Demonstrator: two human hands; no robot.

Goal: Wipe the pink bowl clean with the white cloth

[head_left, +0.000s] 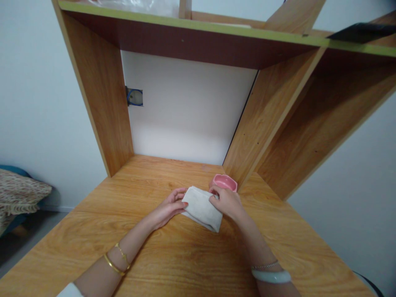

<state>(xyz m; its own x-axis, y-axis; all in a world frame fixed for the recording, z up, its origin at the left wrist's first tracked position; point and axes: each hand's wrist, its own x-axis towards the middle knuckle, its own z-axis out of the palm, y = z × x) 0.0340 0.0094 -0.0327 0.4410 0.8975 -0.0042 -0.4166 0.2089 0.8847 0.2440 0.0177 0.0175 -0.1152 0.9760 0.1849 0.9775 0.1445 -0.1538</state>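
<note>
A folded off-white cloth [202, 207] sits tilted just over the wooden desk, its lower right corner toward me. My left hand [169, 208] grips its left edge, with the thumb on the near face and the fingers curled behind. At the upper right edge, my right hand [227, 201] pinches the cloth between thumb and fingers. Right behind that hand stands a pink dish [225, 182] with an angular rim, its lower part hidden by the hand. Whether the cloth's underside touches the desk, I cannot tell.
The wooden desktop [123, 231] spreads under both arms. A left side panel [95, 90], a divider [262, 119] and an overhead shelf [185, 39] frame the space behind it. An uncovered wall box [135, 97] shows at the back left. Patterned fabric [21, 192] drapes over furniture at far left.
</note>
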